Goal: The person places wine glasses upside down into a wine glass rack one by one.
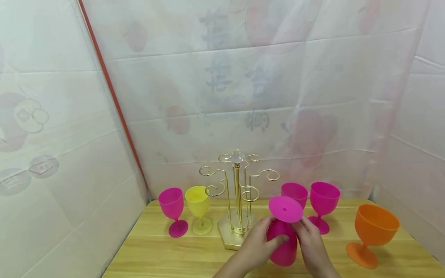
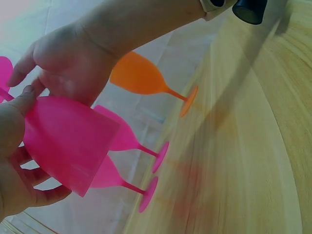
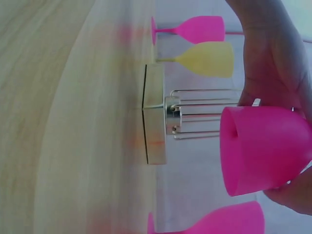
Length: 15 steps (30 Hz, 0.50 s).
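A: What's the biggest thing there?

B: The pale sheeting point(image 1: 240, 92), hung on 3 sides, with faint red prints and lettering on it.

A: After that?

B: The wooden table point(image 1: 167, 255), then the gold rack point(image 1: 238, 200) standing on it, with 6 curled arms around a central post.

A: And the hands?

B: The left hand point(image 1: 256, 244) has its thumb and fingers curled around the bowl of a pink goblet point(image 1: 282, 247). The right hand point(image 1: 311, 247) bends in from the other side, up by the stem, so both have hold of it.

A: Where is that goblet?

B: Above the table, to the right of the rack, upside down, foot on top and mouth towards the wood (the right wrist view looks partly into that mouth).

A: The other goblets?

B: The orange goblet point(image 1: 375, 227) is the widest, upright at the right. 2 more pink goblets point(image 1: 325, 197) stand upright behind the held one. Left of the rack, another upright pink goblet point(image 1: 172, 204) stands beside the yellow goblet point(image 1: 197, 202).

A: Smallest?

B: The clear faceted knob point(image 1: 237, 156) topping the rack.
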Each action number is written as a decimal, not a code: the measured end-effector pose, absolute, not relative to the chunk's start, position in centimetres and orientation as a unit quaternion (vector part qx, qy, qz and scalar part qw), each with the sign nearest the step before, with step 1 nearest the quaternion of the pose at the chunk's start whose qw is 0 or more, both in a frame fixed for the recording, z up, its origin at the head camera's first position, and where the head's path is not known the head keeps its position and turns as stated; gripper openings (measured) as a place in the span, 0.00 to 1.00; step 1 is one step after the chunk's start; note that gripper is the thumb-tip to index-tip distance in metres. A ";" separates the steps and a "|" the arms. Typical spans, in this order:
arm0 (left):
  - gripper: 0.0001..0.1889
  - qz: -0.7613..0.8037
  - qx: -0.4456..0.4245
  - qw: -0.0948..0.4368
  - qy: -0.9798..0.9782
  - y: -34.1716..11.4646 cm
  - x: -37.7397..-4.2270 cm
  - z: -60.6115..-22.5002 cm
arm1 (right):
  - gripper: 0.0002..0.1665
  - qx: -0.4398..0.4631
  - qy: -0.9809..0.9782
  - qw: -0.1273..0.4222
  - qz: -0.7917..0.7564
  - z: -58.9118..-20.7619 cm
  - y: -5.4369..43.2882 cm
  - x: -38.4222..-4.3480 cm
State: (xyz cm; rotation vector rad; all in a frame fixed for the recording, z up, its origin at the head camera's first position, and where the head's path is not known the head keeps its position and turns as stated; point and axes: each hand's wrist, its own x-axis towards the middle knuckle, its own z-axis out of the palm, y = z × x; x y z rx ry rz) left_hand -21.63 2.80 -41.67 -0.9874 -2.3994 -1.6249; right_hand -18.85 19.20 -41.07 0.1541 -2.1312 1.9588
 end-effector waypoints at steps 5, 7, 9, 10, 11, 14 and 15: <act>0.22 -0.538 -0.330 0.032 -0.775 2.8 -21.5 -41.8 | 0.23 0.068 -0.726 0.148 0.668 -40.9 19.0 -18.7; 0.22 -0.543 -0.331 0.025 -0.771 2.7 -21.5 -41.8 | 0.21 0.069 -0.725 0.154 0.668 -40.8 18.9 -18.6; 0.22 -0.545 -0.331 0.021 -0.770 2.7 -21.4 -41.9 | 0.19 0.073 -0.723 0.161 0.668 -40.7 18.9 -18.6; 0.22 -0.547 -0.330 0.019 -0.769 2.7 -21.4 -41.9 | 0.18 0.076 -0.721 0.166 0.669 -40.6 18.9 -18.5; 0.22 -0.548 -0.330 0.017 -0.768 2.7 -21.4 -41.9 | 0.18 0.080 -0.721 0.170 0.667 -40.5 18.9 -18.5; 0.22 -0.549 -0.330 0.016 -0.768 2.7 -21.4 -41.9 | 0.17 0.086 -0.726 0.181 0.658 -40.1 18.8 -18.5; 0.22 -0.552 -0.329 0.014 -0.766 2.6 -21.4 -41.9 | 0.18 0.083 -0.730 0.183 0.653 -40.0 18.8 -18.4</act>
